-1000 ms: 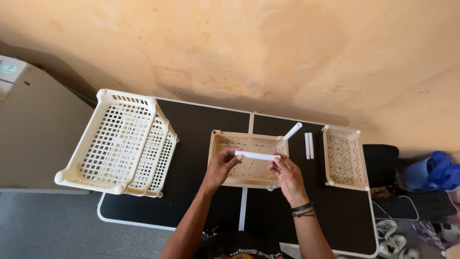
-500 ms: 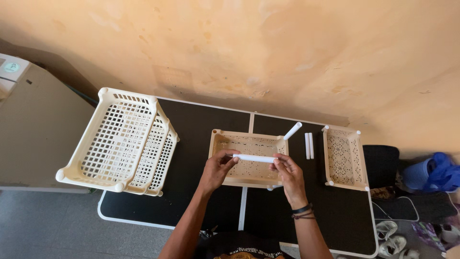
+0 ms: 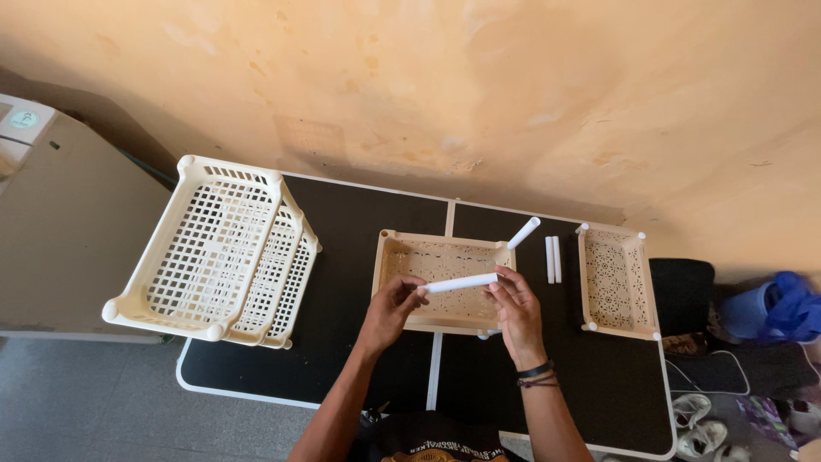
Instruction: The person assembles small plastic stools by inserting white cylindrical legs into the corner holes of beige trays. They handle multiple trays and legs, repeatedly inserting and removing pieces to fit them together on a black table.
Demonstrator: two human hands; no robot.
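Note:
My left hand (image 3: 392, 310) and my right hand (image 3: 513, 310) hold one white tube (image 3: 460, 282) by its two ends, level above a cream perforated tray (image 3: 402, 257) in the middle of the black table (image 3: 359, 231). Another white tube (image 3: 523, 233) stands tilted at the tray's far right corner. Two more white tubes (image 3: 552, 258) lie side by side on the table just right of that tray.
A smaller cream tray (image 3: 616, 275) sits at the table's right. Two large stacked cream lattice baskets (image 3: 214, 252) overhang the left edge. A grey cabinet (image 3: 60, 231) stands to the left. Shoes and a blue bag (image 3: 782, 308) lie on the floor at right.
Both hands and the tube they hold have shifted slightly toward me; the tube's right end has tipped a little upward.

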